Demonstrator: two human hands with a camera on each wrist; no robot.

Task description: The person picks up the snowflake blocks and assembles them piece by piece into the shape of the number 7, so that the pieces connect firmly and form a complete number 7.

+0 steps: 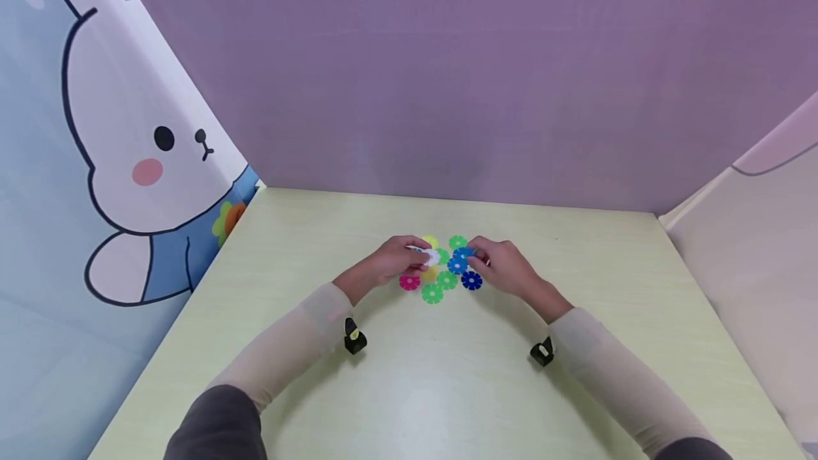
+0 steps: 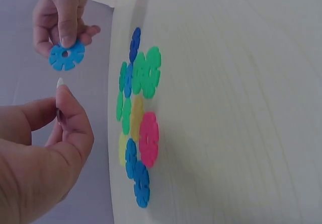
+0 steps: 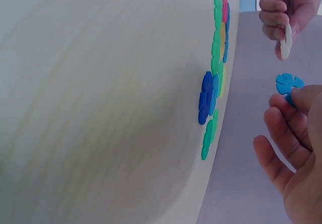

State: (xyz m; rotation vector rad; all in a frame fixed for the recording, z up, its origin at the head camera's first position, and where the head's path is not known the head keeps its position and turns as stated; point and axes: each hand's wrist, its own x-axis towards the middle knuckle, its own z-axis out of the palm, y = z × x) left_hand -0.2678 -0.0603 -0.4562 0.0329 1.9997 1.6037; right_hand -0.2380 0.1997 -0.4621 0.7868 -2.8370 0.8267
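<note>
My left hand (image 1: 396, 260) pinches a white notched snowflake disc (image 3: 286, 43) between thumb and fingers, above the table. Facing it, my right hand (image 1: 509, 267) pinches a light blue snowflake disc (image 2: 67, 56) at its edge. The two held discs are close together but apart in both wrist views. Under the hands lies a cluster of flat snowflake discs: a pink one (image 2: 149, 139), a dark blue one (image 1: 471, 280), a green one (image 1: 432, 294), a yellow one (image 1: 430, 240), a mid-blue one (image 1: 456, 265) and others. The left hand partly covers some of them in the head view.
The pale wood-grain table (image 1: 434, 382) carries the discs near its far side. A purple backdrop (image 1: 460, 91) rises behind its back edge. On the left hangs a cloth printed with a rabbit (image 1: 140, 105). Small black wrist cameras sit under both forearms.
</note>
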